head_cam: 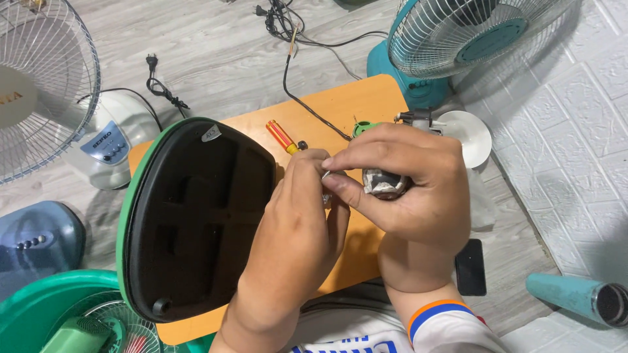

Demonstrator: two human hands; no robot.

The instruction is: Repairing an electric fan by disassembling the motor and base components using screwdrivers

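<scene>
My left hand (296,232) and my right hand (409,186) meet over a small orange table (353,98). The right thumb and forefinger pinch a thin metal wire or pin (325,174) against the fingers of the left hand. A grey, rounded motor part (384,183) sits under the right palm, partly hidden. What the left fingers grip is hidden. To the left, a fan base (190,216) lies upside down, black underneath with a green rim, beside the left hand. A red and yellow screwdriver (282,136) lies just beyond the left fingers.
A black cable (307,104) crosses the table. A teal fan (451,33) stands behind it, a white fan (39,85) at far left, a blue base (36,238) and green fan parts (65,314) at lower left. A black phone (470,267) and a teal tube (575,297) lie at right.
</scene>
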